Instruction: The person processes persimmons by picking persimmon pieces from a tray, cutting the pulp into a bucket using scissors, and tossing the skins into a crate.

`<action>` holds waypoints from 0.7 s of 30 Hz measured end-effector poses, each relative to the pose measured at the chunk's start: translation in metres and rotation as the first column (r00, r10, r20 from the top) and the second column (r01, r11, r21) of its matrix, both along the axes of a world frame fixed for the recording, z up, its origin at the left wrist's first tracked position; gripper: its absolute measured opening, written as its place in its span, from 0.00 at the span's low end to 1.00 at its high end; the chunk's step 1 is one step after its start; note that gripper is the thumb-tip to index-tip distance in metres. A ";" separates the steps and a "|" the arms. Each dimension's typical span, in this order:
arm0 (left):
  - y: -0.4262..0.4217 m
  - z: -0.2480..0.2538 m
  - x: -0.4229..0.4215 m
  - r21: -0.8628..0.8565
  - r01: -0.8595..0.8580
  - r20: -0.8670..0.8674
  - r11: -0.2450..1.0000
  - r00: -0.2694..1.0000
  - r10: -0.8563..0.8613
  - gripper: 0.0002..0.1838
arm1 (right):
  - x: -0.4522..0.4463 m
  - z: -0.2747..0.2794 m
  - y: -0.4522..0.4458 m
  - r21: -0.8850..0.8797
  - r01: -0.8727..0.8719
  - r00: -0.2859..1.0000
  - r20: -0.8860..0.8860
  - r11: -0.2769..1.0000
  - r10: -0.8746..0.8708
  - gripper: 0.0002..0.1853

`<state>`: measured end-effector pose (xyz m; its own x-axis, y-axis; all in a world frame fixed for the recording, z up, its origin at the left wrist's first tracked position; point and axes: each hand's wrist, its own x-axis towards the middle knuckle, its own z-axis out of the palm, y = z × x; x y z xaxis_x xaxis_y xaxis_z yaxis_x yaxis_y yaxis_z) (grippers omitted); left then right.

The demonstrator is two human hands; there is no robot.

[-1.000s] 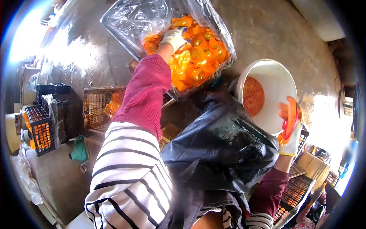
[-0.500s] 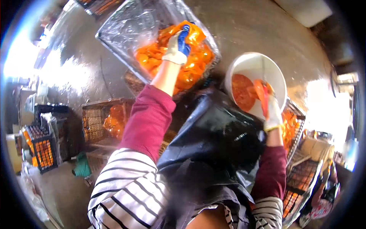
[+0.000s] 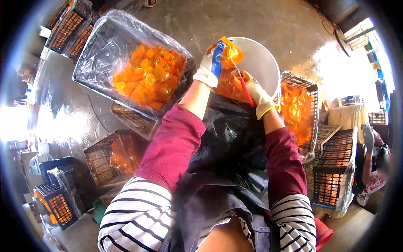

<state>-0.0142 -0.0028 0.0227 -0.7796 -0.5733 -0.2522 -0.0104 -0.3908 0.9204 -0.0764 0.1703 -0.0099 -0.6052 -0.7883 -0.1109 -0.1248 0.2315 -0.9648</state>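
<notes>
Over the near left rim of a white bucket (image 3: 266,63), my left hand (image 3: 211,65) in a white and blue glove grips an orange plastic bag (image 3: 231,53). My right hand (image 3: 256,93), gloved in white and orange, is closed on a red-handled tool (image 3: 247,91) whose thin metal tip meets the bag. Reddish-orange contents (image 3: 228,85) show low in the bucket. To the left, a crate lined with clear plastic (image 3: 98,63) holds a heap of orange bags (image 3: 151,77). A black apron (image 3: 228,134) lies below my hands.
An open crate of orange material (image 3: 296,113) stands right of the bucket. More crates stand at right (image 3: 331,168), lower left (image 3: 58,203), left (image 3: 105,159) and upper left (image 3: 69,31). A person (image 3: 371,159) is at the far right. A red object (image 3: 322,233) lies bottom right.
My left hand has left the lined crate with an orange bag and moved right to the bucket. My right hand has moved left, bringing the red-handled tool to the bag. The view has shifted.
</notes>
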 end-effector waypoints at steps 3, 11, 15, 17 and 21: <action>-0.009 -0.047 -0.026 0.235 0.097 -0.344 0.967 0.939 -0.011 0.33 | 0.002 0.012 0.001 0.074 0.047 0.997 0.051 0.996 -0.051 0.16; 0.003 -0.024 -0.017 0.145 0.045 -0.176 0.988 0.984 -0.019 0.25 | -0.010 0.000 0.006 0.082 0.160 0.977 0.126 0.984 -0.170 0.17; 0.004 -0.030 -0.016 0.008 0.118 -0.088 0.993 0.989 -0.117 0.25 | -0.010 0.001 0.006 0.139 0.188 0.982 -0.052 0.972 -0.182 0.17; 0.004 -0.032 -0.016 -0.031 0.149 -0.066 0.988 0.986 -0.151 0.25 | 0.000 0.028 0.007 0.208 0.192 0.981 -0.009 0.959 -0.195 0.16; 0.015 -0.012 -0.010 -0.219 0.173 0.050 0.960 0.985 -0.167 0.24 | 0.003 0.021 0.003 0.203 0.231 0.972 -0.080 0.952 -0.219 0.16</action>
